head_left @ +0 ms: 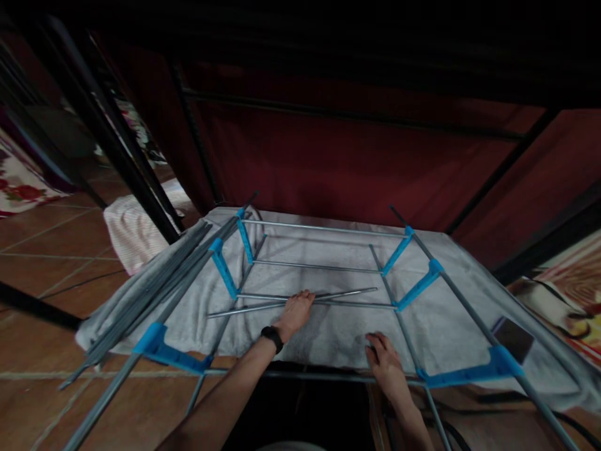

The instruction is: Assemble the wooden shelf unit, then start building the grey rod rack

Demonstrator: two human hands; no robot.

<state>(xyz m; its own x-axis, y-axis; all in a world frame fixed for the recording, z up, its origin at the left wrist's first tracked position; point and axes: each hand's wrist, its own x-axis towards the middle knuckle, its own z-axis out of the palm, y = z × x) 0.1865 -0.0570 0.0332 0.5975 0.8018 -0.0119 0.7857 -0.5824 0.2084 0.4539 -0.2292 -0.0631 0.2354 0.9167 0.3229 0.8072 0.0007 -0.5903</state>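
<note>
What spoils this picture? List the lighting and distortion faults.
Head view: dim, top nearly black; the red fabric wall is underexposed; wide-angle bending curves the rods and floor tiles toward the edges; the towel and both hands are lit best, slightly soft.

This looks like a room in a home, dimly lit, with terracotta floor tiles [51, 250] filling the left and lower part of the frame and a dark red fabric wall or curtain [328, 156] across the upper middle, framed by black metal bars [122, 156]. At the far left edge lies a floral rug or cloth [19, 185], and another patterned cloth [573, 294] shows at the right edge. In the centre a grey towel [328, 332] is spread on the floor under a rack of grey metal rods with blue plastic joints [223, 266], household gear rather than workshop stock.
</note>
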